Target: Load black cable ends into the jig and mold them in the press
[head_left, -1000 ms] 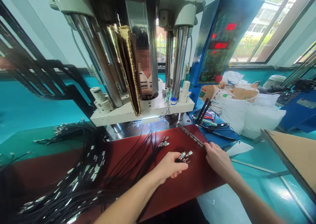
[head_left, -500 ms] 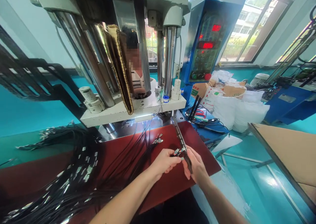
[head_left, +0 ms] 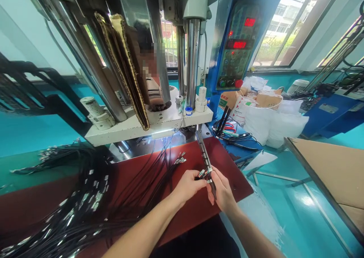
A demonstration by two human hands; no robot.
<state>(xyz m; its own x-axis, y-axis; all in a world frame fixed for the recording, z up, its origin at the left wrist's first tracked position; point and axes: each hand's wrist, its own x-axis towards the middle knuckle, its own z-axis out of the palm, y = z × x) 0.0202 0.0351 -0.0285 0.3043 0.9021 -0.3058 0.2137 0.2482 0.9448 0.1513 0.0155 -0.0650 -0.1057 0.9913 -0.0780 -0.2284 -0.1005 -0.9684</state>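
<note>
Strip (head_left: pixel 203 151), slim, metal and notched, in the right hand (head_left: pixel 223 189), fingers closed round its near end. Runs lengthwise away from the body, leaning slightly left toward the foot of the press (head_left: pixel 173 123); whether resting on the surface at its far end, impossible to tell. Just to the left of that near end, the left hand (head_left: pixel 189 186), pinching a small cluster of cable ends (head_left: pixel 201 173) with bright connectors pointing up and right, across the strip's long axis. Right hand the nearer to the strip, by being on it; left fingertips right beside. Cable ends close against the strip's left edge; seated in a notch or merely alongside, too small to tell.

Underneath, a red-brown surface (head_left: pixel 236 178), glossy, with loose connectors (head_left: pixel 181 159) lying beyond the left hand and thin black cables trailing from the press. Farther left, a thick heap of black cables (head_left: pixel 62 216) flecked with pale tips. Cardboard (head_left: pixel 127 72) propped upright between the columns. To the right, a blue control box (head_left: pixel 224 53) with red digits, then white sacks (head_left: pixel 263 123) under a window (head_left: pixel 280 34).
</note>
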